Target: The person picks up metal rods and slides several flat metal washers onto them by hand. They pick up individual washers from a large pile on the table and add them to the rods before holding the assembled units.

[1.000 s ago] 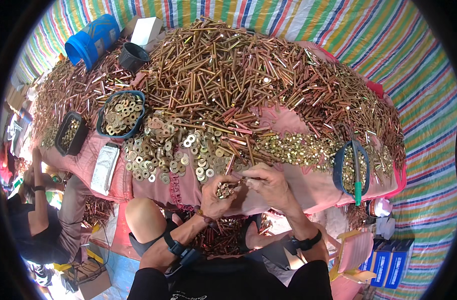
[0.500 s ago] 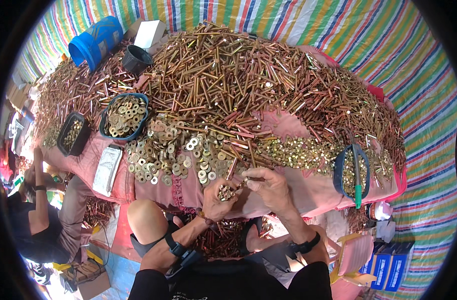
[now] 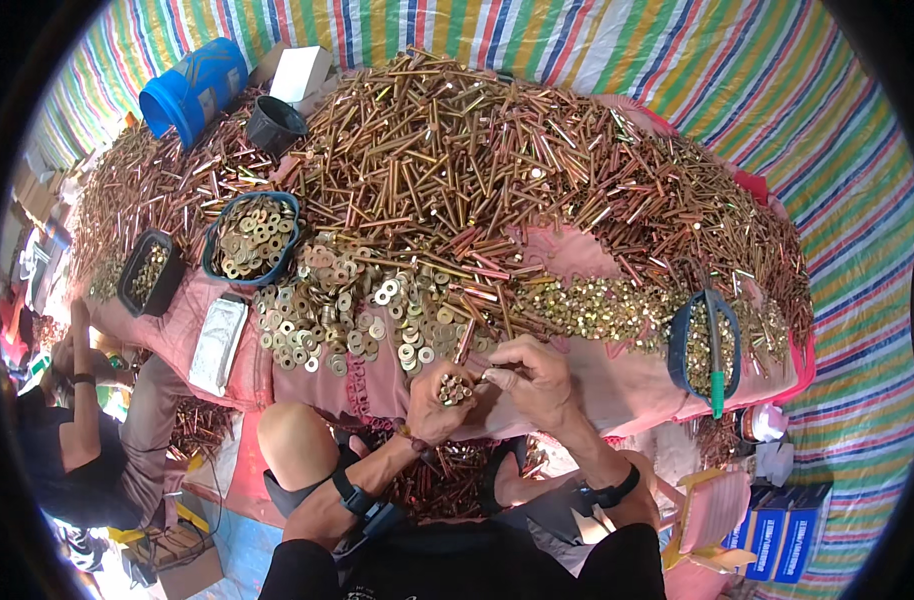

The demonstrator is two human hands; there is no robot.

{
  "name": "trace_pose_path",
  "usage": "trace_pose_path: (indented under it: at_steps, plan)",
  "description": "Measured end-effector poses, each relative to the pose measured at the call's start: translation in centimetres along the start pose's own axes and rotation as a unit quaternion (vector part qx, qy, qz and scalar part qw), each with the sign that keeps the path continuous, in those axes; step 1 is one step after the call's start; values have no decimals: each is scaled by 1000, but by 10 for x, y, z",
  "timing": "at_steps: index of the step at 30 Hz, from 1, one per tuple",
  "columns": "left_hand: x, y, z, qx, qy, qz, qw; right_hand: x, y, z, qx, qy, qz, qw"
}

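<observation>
My left hand (image 3: 435, 408) is closed round a bunch of bolts (image 3: 455, 391), whose brass-coloured ends show in a tight cluster at the top of the fist. My right hand (image 3: 533, 378) is beside it, thumb and forefinger pinched close to the left fingers. What the right fingertips hold, if anything, is too small to make out. Just beyond both hands lie flat washers (image 3: 375, 315) in a heap, and right of them is a spread of small brass-coloured nuts (image 3: 602, 310). A large mound of long metal bolts (image 3: 467, 150) rises behind.
A blue basin (image 3: 210, 270) holds washers; left of it a dark tray (image 3: 127, 295) holds small metal parts. At right, a basin (image 3: 677, 362) of nuts has a green-handled tool (image 3: 717, 385) across it. A blue bucket (image 3: 202, 90) lies tipped at far left. Another person's arm (image 3: 80, 400) shows at left.
My right hand's fingertips have come slightly nearer to me, and the fingers are more curled. My left hand has barely moved and keeps hold of the bunch of bolts.
</observation>
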State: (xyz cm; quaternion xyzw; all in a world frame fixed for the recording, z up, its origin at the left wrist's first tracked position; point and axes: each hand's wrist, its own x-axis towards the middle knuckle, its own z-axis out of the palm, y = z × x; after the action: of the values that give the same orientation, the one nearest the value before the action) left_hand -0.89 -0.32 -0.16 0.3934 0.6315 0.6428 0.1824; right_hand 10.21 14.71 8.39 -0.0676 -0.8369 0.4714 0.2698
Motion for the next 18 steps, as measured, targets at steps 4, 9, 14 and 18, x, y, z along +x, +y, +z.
trace_pose_path:
  at_steps: [4,9,14,18]
  plan:
    - [0,1,-1,-7,14,-22,1000,-1,-4,-3,31,52,67,996]
    - [-2,-2,-6,6,12,-3,1000,-4,0,-10,23,-109,243,964]
    - [-2,1,-9,6,3,9,1000,-11,-1,9,-54,-111,101,987]
    - [1,3,-7,-2,-47,-16,999,-19,-8,13,-123,-73,100,985]
